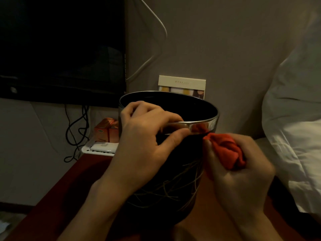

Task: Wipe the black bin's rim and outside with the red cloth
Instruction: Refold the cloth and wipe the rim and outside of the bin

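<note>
The black bin [173, 185] stands upright on a reddish-brown table, with a shiny silver rim band [205, 125] and thin pale line patterns on its side. My left hand [145, 145] grips the near rim, fingers inside the bin and thumb across the silver band. My right hand [243, 173] holds the bunched red cloth [227, 150] against the bin's right outer side, just below the rim. The cloth's red colour reflects in the silver band.
A dark TV screen [60, 49] hangs at upper left with black cables [76, 129] below. Orange boxes [106, 131] and a white tray [99, 148] sit behind the bin. A card [182, 84] leans on the wall. White bedding [295, 127] lies right.
</note>
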Demonstrator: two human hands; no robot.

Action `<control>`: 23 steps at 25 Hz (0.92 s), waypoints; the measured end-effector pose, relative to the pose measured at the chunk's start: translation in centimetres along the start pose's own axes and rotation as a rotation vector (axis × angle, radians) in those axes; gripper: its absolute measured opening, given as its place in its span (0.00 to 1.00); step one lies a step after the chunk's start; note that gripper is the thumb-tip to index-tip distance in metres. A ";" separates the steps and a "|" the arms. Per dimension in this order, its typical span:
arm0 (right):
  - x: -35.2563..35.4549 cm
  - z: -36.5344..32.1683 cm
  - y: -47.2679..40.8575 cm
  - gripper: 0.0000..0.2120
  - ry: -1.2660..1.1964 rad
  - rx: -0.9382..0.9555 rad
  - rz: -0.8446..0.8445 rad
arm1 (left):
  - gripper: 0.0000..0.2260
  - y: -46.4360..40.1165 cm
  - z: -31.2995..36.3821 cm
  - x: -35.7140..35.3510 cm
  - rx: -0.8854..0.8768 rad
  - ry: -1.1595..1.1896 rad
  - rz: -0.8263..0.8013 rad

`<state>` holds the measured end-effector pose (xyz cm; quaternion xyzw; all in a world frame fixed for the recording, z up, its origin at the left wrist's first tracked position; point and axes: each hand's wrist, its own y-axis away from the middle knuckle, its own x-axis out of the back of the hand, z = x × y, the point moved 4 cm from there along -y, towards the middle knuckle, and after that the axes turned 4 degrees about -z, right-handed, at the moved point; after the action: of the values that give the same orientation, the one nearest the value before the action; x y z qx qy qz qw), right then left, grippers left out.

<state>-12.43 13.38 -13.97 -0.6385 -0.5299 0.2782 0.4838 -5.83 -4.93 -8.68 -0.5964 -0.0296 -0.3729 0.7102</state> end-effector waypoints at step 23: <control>-4.5 -0.5 5.4 0.09 0.107 0.220 -0.164 | 0.06 -0.2 -2.0 0.6 -0.005 0.035 0.035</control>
<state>-11.07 9.09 -19.45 -0.5503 -0.5201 0.2598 0.5993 -6.29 -6.91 -8.85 -0.5920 -0.0061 -0.3708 0.7156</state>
